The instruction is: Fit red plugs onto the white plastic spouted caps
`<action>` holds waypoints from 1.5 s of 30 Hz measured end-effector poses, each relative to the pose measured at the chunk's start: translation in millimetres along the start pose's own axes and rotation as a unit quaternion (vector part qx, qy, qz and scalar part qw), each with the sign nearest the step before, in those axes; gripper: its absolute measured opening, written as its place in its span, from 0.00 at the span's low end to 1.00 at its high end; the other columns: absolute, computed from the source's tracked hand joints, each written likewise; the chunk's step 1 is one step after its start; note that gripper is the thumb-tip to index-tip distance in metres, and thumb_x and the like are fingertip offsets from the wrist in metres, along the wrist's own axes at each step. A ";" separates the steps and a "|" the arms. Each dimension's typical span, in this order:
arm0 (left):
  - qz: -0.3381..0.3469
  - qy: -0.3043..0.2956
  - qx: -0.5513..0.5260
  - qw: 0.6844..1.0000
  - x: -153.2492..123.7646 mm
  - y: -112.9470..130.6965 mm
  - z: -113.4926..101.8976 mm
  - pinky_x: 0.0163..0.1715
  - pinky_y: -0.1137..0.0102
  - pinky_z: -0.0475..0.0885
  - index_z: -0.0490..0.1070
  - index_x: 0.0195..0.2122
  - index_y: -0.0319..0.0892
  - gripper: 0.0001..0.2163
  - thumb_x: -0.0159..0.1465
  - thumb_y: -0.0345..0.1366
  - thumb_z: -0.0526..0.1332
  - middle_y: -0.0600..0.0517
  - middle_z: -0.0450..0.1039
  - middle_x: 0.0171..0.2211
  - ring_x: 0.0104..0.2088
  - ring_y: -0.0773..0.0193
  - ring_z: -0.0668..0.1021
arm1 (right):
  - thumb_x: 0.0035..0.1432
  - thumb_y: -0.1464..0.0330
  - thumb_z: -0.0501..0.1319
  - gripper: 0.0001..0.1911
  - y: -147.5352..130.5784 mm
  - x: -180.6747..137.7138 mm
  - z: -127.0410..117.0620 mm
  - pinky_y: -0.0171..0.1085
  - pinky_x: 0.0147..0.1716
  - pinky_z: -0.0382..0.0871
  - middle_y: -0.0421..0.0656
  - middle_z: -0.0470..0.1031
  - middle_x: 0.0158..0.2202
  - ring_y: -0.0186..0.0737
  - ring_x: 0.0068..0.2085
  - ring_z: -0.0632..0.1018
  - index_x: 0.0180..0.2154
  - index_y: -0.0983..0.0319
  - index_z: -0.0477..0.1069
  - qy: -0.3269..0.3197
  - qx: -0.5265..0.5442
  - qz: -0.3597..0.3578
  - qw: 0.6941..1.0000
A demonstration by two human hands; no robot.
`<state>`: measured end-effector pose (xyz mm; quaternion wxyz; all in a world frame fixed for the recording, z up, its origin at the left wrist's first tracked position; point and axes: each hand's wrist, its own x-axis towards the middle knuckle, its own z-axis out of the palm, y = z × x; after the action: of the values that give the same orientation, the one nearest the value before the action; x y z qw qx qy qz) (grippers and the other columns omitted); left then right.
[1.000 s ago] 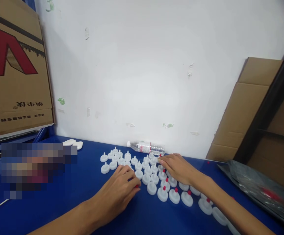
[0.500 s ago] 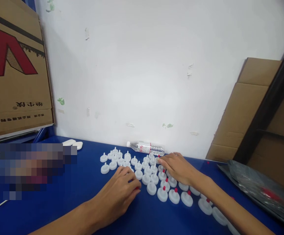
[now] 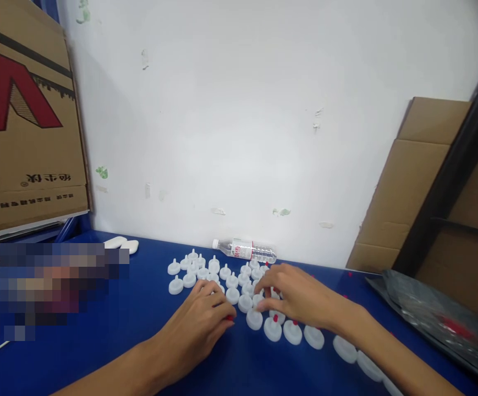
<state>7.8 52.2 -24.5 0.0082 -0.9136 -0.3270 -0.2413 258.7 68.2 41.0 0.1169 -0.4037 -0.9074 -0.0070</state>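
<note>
White plastic nozzle caps (image 3: 232, 296) with upright spouts stand in a cluster on the blue table (image 3: 110, 352). Those to the right, such as one front nozzle cap (image 3: 272, 330), wear small red tips on their spouts. My left hand (image 3: 203, 313) rests at the cluster's near left edge, with a small red tip (image 3: 230, 318) pinched between thumb and fingers. Over the middle of the cluster is my right hand (image 3: 290, 291), its curved fingers and thumb apart around a white nozzle cap. My right hand and forearm hide several caps beneath them.
A clear plastic bottle (image 3: 245, 250) lies behind the caps against the white wall (image 3: 222, 137). Cardboard (image 3: 404, 181) leans at the right, near a grey plastic bag (image 3: 437, 319). A printed carton (image 3: 24, 154), white rounded objects (image 3: 128, 247) and a blurred-out patch are at left.
My right hand has moved from the back of the cluster toward me and slightly left, its fingers now curled down among the caps. My left hand stays nearly still with the red tip.
</note>
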 end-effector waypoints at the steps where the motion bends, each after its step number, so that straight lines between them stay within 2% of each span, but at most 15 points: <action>1: 0.003 0.003 -0.001 1.000 -0.2 0.2 -0.1 0.46 0.60 0.63 0.74 0.40 0.44 0.05 0.69 0.27 0.61 0.52 0.76 0.37 0.42 0.58 0.72 | 0.61 0.57 0.69 0.12 -4.2 0.1 2.1 0.37 0.35 0.68 0.41 0.81 0.36 0.43 0.40 0.80 0.42 0.55 0.80 -0.013 0.002 -0.001 1.000; 6: 0.026 0.042 -0.017 0.999 -1.5 0.2 0.7 0.45 0.61 0.63 0.75 0.41 0.44 0.06 0.71 0.27 0.59 0.52 0.75 0.36 0.41 0.59 0.72 | 0.61 0.68 0.69 0.02 -15.8 1.7 10.4 0.36 0.41 0.66 0.39 0.82 0.34 0.41 0.41 0.80 0.37 0.56 0.81 -0.045 0.004 -0.030 0.999; 11: 0.052 0.107 -0.034 0.992 -0.9 2.2 -1.6 0.42 0.62 0.64 0.74 0.43 0.44 0.08 0.71 0.26 0.57 0.52 0.74 0.35 0.38 0.60 0.71 | 0.62 0.62 0.68 0.06 -27.5 -1.2 7.3 0.35 0.39 0.64 0.39 0.81 0.33 0.41 0.39 0.79 0.37 0.56 0.80 -0.056 0.043 -0.024 0.997; 14: 0.052 0.110 -0.053 0.991 -0.4 3.5 -4.0 0.42 0.62 0.65 0.73 0.44 0.44 0.08 0.71 0.26 0.57 0.51 0.73 0.36 0.39 0.59 0.71 | 0.59 0.56 0.70 0.15 -33.9 -2.7 10.5 0.39 0.43 0.63 0.40 0.81 0.35 0.44 0.41 0.78 0.44 0.57 0.79 -0.059 0.030 -0.030 0.997; 16: 0.052 0.112 -0.057 0.991 -0.2 3.6 -4.5 0.42 0.62 0.66 0.73 0.45 0.44 0.08 0.71 0.25 0.57 0.51 0.73 0.37 0.40 0.59 0.71 | 0.57 0.53 0.71 0.19 -35.6 -3.1 14.2 0.42 0.46 0.62 0.42 0.80 0.36 0.46 0.42 0.77 0.45 0.57 0.79 -0.065 0.012 -0.036 0.997; 19: 0.058 0.112 -0.057 0.990 0.2 3.0 -4.0 0.43 0.62 0.67 0.73 0.45 0.45 0.09 0.71 0.24 0.57 0.51 0.73 0.37 0.42 0.58 0.71 | 0.57 0.54 0.71 0.16 -36.0 -3.8 17.9 0.44 0.49 0.60 0.41 0.80 0.36 0.47 0.44 0.77 0.41 0.57 0.80 -0.076 0.006 -0.049 0.996; 23: 0.074 0.113 -0.071 0.988 0.4 3.5 -3.3 0.43 0.63 0.68 0.72 0.46 0.44 0.09 0.72 0.25 0.56 0.50 0.74 0.39 0.43 0.58 0.72 | 0.62 0.60 0.68 0.12 -38.9 -5.8 17.8 0.44 0.48 0.62 0.43 0.80 0.38 0.47 0.43 0.78 0.42 0.61 0.75 -0.063 -0.015 -0.042 0.997; 29: 0.096 0.125 -0.081 0.984 -1.4 4.5 -2.7 0.44 0.63 0.68 0.71 0.47 0.43 0.08 0.72 0.25 0.56 0.49 0.74 0.39 0.43 0.59 0.72 | 0.65 0.64 0.62 0.08 -48.1 -7.9 20.8 0.40 0.38 0.64 0.44 0.77 0.38 0.48 0.40 0.77 0.43 0.60 0.69 -0.027 -0.045 -0.005 0.999; 36: 0.096 0.101 -0.102 0.985 -1.6 5.9 -1.4 0.42 0.64 0.67 0.71 0.43 0.42 0.06 0.73 0.27 0.56 0.49 0.74 0.38 0.40 0.60 0.73 | 0.65 0.66 0.61 0.04 -51.6 -8.3 24.9 0.42 0.45 0.64 0.42 0.77 0.38 0.43 0.42 0.76 0.39 0.60 0.69 0.000 -0.047 -0.048 0.998; 41: 0.102 0.105 -0.105 0.984 -1.6 6.3 -2.5 0.42 0.64 0.67 0.71 0.45 0.42 0.06 0.73 0.27 0.56 0.50 0.75 0.37 0.39 0.61 0.74 | 0.66 0.65 0.60 0.06 -49.5 -7.8 22.3 0.41 0.45 0.64 0.43 0.76 0.39 0.42 0.42 0.76 0.39 0.60 0.72 0.016 -0.048 -0.045 0.998; 45: 0.075 0.113 -0.100 0.986 -1.6 6.7 -3.8 0.42 0.64 0.67 0.71 0.44 0.44 0.07 0.72 0.26 0.57 0.52 0.75 0.37 0.39 0.62 0.75 | 0.66 0.64 0.60 0.06 -47.5 -5.7 19.2 0.42 0.45 0.65 0.42 0.76 0.38 0.43 0.42 0.76 0.38 0.60 0.72 0.029 -0.052 -0.044 0.997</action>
<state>9.1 45.4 -20.8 -0.0281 -0.8985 -0.2288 -0.3735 223.6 34.1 25.0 0.1211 -0.3684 -0.9190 -0.0709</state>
